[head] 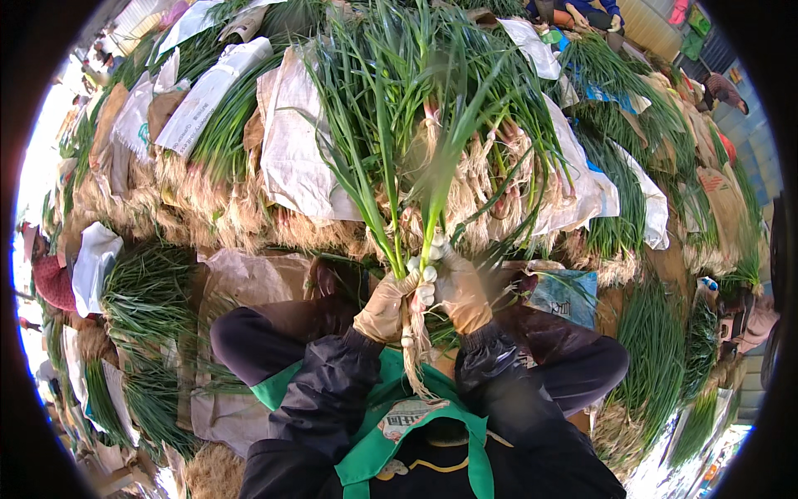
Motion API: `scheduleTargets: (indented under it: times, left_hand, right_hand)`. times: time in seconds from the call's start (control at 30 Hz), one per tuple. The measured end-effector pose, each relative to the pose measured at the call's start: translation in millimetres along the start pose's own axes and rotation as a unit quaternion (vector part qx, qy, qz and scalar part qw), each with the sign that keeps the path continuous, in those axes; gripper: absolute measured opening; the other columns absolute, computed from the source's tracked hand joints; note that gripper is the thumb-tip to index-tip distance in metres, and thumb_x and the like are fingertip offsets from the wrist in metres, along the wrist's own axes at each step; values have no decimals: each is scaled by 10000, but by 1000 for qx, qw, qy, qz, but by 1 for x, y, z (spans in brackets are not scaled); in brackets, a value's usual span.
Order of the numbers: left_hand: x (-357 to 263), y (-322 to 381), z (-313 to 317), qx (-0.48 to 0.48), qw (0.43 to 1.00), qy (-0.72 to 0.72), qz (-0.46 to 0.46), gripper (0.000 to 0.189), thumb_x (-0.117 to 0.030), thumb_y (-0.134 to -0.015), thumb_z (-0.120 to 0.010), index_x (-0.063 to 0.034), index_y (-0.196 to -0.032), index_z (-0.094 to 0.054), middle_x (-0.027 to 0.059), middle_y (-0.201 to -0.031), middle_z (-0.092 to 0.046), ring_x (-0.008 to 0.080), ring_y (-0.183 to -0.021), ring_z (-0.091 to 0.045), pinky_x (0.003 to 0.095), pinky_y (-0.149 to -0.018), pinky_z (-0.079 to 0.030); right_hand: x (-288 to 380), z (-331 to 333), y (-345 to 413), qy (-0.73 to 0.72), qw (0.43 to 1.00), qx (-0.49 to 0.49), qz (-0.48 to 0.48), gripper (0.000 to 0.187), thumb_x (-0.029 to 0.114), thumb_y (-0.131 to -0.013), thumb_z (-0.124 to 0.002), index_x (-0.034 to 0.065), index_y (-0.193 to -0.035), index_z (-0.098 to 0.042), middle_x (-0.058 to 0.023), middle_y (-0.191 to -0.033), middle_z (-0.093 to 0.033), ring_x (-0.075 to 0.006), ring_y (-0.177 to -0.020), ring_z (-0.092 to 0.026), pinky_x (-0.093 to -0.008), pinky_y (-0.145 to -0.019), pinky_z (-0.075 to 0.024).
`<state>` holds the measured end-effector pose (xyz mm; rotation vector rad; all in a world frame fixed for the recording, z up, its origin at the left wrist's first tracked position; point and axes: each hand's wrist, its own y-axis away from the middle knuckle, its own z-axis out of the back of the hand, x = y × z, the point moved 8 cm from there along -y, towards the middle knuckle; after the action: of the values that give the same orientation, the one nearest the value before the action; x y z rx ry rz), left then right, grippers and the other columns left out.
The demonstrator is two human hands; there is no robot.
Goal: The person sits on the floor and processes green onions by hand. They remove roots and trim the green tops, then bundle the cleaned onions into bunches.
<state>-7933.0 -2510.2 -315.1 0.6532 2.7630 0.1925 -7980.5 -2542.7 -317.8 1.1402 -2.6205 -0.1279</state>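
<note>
Both my hands wear pale gloves and meet in front of my chest. My left hand (385,307) is closed on the lower stems of a few long-leaved green allium plants (394,249), their pale roots hanging below it. At the right, my right hand (462,288) grips the base of a green stem beside several small white bulbs, with its fingertips close to the other hand's. Beyond the hands lies a heap of rooted green plants (492,168), roots towards me. Leaves partly hide the right fingers.
White sacks (299,137) lie between rows of bundled plants ahead. At the left is a plant pile (149,287), at the right another (648,355). Brown sheeting (249,280) and a blue printed bag (564,296) lie near my crossed legs. Other people sit at the far right and left.
</note>
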Motion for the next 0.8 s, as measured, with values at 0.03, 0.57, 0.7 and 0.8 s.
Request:
scheduleTargets:
  times: [0.03,0.57,0.7,0.8]
  left_hand:
    - [1,3,-2,19,1000,13,4,244,-138,-868,-595,-26,-1052,-480,33,-869,-514,107,-664,-461,225,-578,-412]
    - [22,15,22,77,995,31,61,224,-257,-922,-521,-42,-984,-509,-7,-736,-457,71,-565,-402,200,-483,-351]
    - [31,16,13,99,989,94,64,449,-234,-919,-524,-79,-1309,-364,14,-837,-515,86,-593,-438,211,-500,-379]
    - [33,17,13,29,997,11,70,482,-227,-922,-516,-84,-1343,-330,63,-866,-570,108,-554,-473,222,-487,-411]
  right_hand:
    - [8,8,-5,-180,981,-43,57,227,226,-964,-420,67,-902,-570,-32,-740,-534,-164,-589,-484,-287,-548,-427]
    - [15,30,-28,188,954,-152,179,191,169,-882,-488,11,-956,-565,-15,-753,-534,-112,-627,-497,-239,-557,-445]
    - [46,29,-20,555,760,-228,250,244,224,-924,-432,22,-917,-568,-12,-711,-536,-127,-617,-523,-245,-547,-458]
    - [87,48,5,369,825,-264,338,307,276,-926,-486,-2,-1042,-542,-11,-745,-576,-112,-615,-547,-238,-523,-454]
